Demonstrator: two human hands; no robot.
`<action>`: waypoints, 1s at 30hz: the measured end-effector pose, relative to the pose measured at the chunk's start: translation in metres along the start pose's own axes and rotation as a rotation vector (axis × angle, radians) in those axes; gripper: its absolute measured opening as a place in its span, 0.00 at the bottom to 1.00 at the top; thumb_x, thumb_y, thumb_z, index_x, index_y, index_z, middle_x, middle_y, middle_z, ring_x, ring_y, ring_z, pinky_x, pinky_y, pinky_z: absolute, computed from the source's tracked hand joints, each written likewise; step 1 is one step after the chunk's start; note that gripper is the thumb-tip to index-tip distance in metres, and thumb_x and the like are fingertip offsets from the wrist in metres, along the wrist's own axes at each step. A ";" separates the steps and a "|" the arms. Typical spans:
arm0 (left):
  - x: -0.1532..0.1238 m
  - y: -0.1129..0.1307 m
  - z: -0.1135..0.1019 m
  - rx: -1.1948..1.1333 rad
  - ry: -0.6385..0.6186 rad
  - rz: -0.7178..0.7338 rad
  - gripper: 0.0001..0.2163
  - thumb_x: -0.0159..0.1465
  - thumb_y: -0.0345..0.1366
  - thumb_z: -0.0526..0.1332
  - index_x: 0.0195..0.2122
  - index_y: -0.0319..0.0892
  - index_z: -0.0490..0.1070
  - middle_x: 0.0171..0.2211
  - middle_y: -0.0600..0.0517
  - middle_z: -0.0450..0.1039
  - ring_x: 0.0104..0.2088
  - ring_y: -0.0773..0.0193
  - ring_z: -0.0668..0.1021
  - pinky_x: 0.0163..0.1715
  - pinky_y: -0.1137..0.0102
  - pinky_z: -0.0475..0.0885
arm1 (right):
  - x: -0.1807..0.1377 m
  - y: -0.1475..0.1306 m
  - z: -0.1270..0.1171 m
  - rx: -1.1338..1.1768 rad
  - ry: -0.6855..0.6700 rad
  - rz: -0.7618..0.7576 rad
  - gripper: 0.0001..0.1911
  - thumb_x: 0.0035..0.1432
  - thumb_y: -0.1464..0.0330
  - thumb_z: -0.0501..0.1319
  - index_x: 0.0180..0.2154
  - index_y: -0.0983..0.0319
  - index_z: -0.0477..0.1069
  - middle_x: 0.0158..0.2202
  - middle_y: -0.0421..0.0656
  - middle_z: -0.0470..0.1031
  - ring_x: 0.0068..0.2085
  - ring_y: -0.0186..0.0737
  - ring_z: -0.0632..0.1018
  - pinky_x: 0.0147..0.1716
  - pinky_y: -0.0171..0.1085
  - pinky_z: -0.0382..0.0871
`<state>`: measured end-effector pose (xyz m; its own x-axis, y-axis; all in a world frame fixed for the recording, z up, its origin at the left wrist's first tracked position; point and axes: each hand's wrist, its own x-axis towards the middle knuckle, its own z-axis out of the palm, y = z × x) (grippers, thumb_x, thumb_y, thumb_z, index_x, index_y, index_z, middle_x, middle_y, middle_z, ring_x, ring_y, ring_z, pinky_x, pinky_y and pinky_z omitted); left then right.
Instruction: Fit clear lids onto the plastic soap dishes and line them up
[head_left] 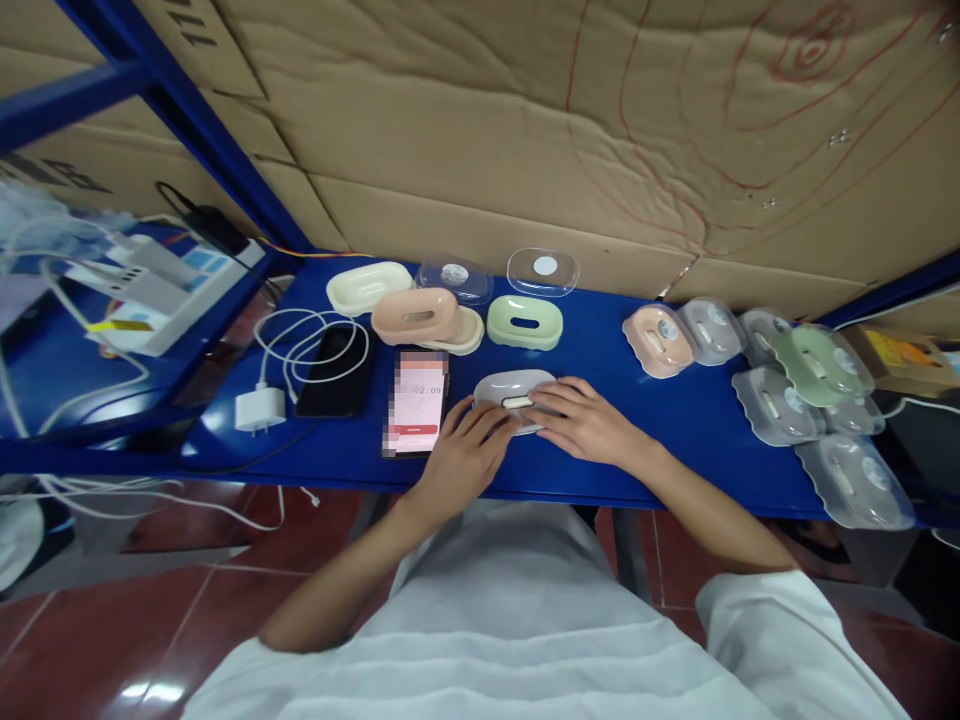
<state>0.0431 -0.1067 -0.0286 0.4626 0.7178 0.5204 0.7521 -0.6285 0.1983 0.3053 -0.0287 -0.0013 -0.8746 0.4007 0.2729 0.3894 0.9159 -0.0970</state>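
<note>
A pale grey oval soap box [495, 384] with a slot in its middle lies on the blue table in front of me. My left hand [466, 455] grips its left and near side, fingers bent over the rim. From the right, my right hand [583, 420] holds the other side, with its fingertips by a small pale strip [516, 403] at the slot. Part of the box is hidden under my fingers. Just behind it stands a green soap box base [525, 335]. A phone [417, 410] with a lit screen lies to the left of my left hand.
Peach [409, 318] and cream soap box parts [369, 288] stand at the back left, with clear lids [543, 272] behind. Several lidded soap boxes [821, 365] are grouped at the right. A white charger [259, 410], cable and black device [334, 372] lie left. Cardboard [465, 130] walls the back.
</note>
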 end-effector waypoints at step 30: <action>-0.001 -0.002 0.000 -0.129 -0.043 0.017 0.11 0.75 0.29 0.60 0.54 0.46 0.76 0.53 0.47 0.81 0.56 0.55 0.82 0.69 0.48 0.70 | -0.046 0.033 -0.011 0.081 0.419 0.679 0.24 0.72 0.69 0.53 0.66 0.59 0.70 0.50 0.52 0.74 0.52 0.54 0.78 0.58 0.57 0.77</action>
<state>0.0410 -0.1062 -0.0300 0.4963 0.7173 0.4891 0.6790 -0.6717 0.2961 0.3611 -0.0174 -0.0059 -0.2666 0.8443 0.4648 0.7614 0.4802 -0.4355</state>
